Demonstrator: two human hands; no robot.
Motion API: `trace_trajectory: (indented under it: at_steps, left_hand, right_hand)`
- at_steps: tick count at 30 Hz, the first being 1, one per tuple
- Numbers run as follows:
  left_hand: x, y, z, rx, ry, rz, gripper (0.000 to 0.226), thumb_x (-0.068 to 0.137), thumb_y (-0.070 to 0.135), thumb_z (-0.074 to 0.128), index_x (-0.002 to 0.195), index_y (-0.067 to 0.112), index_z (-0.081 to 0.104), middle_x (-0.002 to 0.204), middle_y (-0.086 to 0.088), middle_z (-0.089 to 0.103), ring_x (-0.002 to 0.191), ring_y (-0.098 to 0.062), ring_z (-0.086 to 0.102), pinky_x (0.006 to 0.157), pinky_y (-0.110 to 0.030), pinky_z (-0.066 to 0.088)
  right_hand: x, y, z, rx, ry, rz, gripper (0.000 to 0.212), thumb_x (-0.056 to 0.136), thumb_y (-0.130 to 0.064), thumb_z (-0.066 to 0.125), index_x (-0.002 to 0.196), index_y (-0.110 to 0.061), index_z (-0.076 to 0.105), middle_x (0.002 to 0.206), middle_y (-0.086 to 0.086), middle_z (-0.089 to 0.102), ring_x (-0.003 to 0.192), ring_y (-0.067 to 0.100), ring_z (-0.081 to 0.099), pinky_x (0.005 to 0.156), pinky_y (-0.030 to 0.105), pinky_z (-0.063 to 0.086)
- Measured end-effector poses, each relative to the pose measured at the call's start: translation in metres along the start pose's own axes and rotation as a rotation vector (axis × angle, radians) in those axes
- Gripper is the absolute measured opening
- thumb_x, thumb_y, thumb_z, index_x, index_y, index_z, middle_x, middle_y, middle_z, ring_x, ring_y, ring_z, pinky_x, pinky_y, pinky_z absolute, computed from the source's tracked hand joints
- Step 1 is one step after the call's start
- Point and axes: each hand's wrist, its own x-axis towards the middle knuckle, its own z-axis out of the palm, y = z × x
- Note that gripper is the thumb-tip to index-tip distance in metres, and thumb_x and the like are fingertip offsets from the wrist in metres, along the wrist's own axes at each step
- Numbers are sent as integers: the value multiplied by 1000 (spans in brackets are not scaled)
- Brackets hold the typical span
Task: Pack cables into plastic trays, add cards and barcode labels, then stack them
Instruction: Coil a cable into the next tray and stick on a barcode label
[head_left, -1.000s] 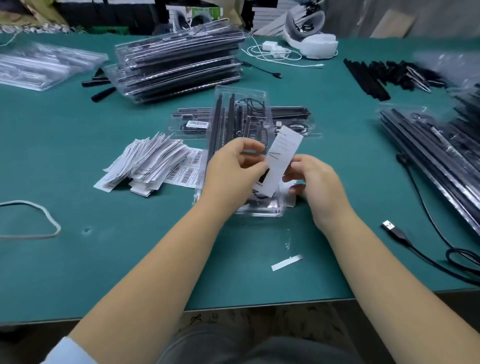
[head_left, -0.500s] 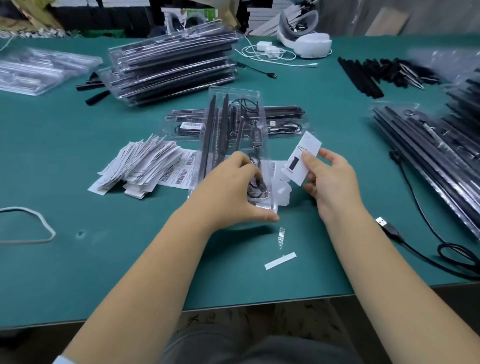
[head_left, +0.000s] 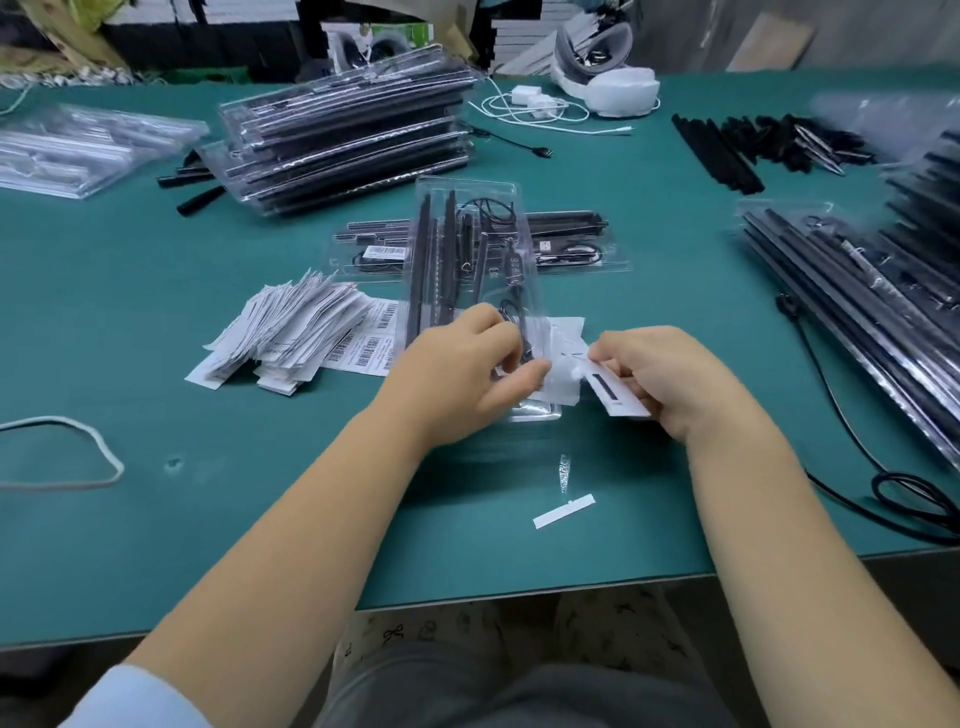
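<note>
My left hand (head_left: 467, 369) grips the tray (head_left: 475, 280); right hand (head_left: 670, 379) pinches the card (head_left: 615, 395), which may buckle against the rim.

No words or numbers can be read. Barcodes with fine print too small to make out stand on the label sheets (head_left: 363, 349) lying on the table (head_left: 156, 291) and on a white sticker (head_left: 385, 252) on the packed tray (head_left: 571, 249) behind
</note>
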Motion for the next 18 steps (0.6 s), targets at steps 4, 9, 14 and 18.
trace_trajectory:
  at_steps: [4, 9, 14, 18]
  left_hand:
    - [0, 6, 1, 15, 20, 37, 49, 90, 43, 42, 78, -1, 59, 89, -15, 56, 66, -31, 52, 61, -37, 45]
    - [0, 6, 1, -22, 38, 35, 63, 85, 50, 25, 83, -2, 62, 93, -14, 55, 72, -35, 55, 64, -41, 45]
    - [0, 5, 4, -23, 76, 52, 57, 86, 47, 30, 76, -1, 59, 89, -14, 55, 66, -34, 54, 59, -37, 44]
    - [0, 5, 5, -33, 90, 82, 53, 86, 46, 36, 69, 0, 56, 85, -16, 56, 61, -33, 54, 55, -39, 46]
  right_hand:
    - [-1, 0, -6, -85, -12, -2, 19, 80, -9, 58, 62, -10, 54, 46, 0, 49, 34, 13, 42, 41, 20, 29]
    - [1, 2, 8, 165, -176, -131, 10, 86, -6, 62, 80, -12, 67, 60, -2, 65, 46, 9, 50, 50, 21, 45]
    - [17, 2, 30, 102, -23, -292, 12, 86, -9, 65, 91, -16, 73, 58, -2, 60, 46, 7, 47, 46, 18, 42]
    - [30, 6, 39, -258, 180, -417, 11, 80, -25, 72, 91, -28, 74, 70, -2, 57, 64, 12, 48, 52, 15, 37]
